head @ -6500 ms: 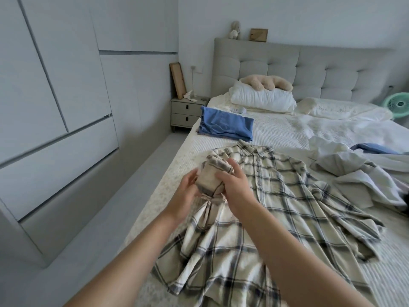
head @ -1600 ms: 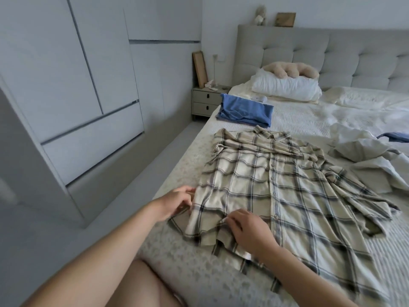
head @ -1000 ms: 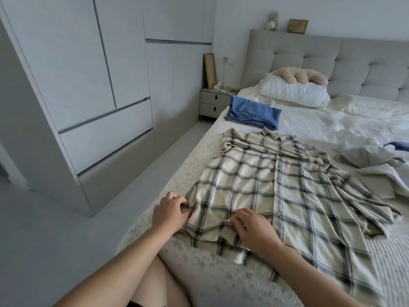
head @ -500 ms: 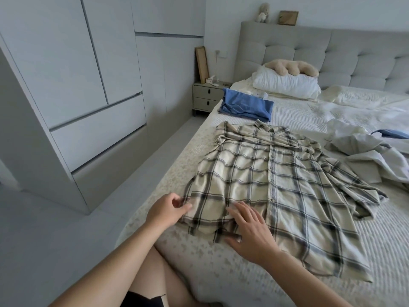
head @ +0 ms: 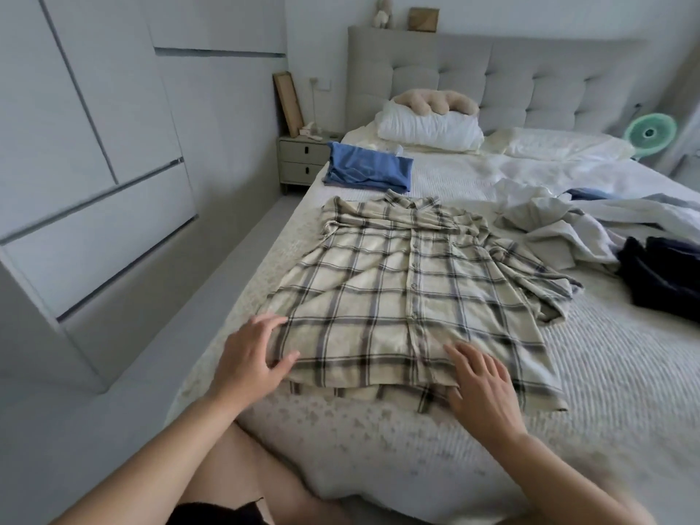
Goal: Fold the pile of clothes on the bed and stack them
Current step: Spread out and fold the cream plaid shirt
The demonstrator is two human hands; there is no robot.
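Observation:
A cream plaid shirt (head: pixel 409 293) lies spread face up on the bed (head: pixel 606 373), collar toward the headboard, its right sleeve bunched at the side. My left hand (head: pixel 252 354) rests with straight fingers on the hem's left corner. My right hand (head: pixel 483 388) lies flat on the hem near the button placket. A folded blue garment (head: pixel 369 172) sits beyond the collar. Unfolded pale clothes (head: pixel 575 225) and a dark navy garment (head: pixel 666 278) lie to the right.
A white pillow (head: pixel 428 130) with a beige plush on it leans at the grey headboard (head: pixel 530 77). A nightstand (head: pixel 299 157) stands left of the bed, white wardrobe doors (head: pixel 87 145) line the left side, and a green fan (head: pixel 649 132) is at far right.
The sleeve bundle I held earlier is gone and the shirt lies flat. Both hands have released their pinch on the hem and now lie flat; my right hand slid rightward along it.

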